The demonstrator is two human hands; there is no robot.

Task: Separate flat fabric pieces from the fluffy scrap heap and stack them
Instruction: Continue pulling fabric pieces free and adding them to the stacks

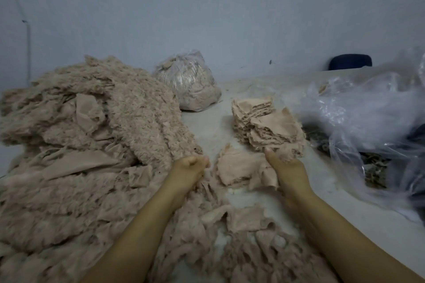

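A large beige fluffy scrap heap (pixel 92 133) covers the left half of the table and runs down toward me. Two stacks of flat beige fabric pieces (pixel 266 122) stand at centre right. A small loose pile of flat pieces (pixel 236 167) lies between my hands. My left hand (pixel 188 167) hovers at the heap's edge with its fingers curled and nothing plainly in them. My right hand (pixel 287 170) grips a flat fabric piece from the right side of the small pile, thumb pointing up, just below the front stack.
A tied clear bag of beige scraps (pixel 190 80) sits at the back centre. Crumpled clear plastic bags (pixel 368 112) with dark material fill the right side. A dark blue chair back (pixel 350 62) shows behind the table, against a pale wall.
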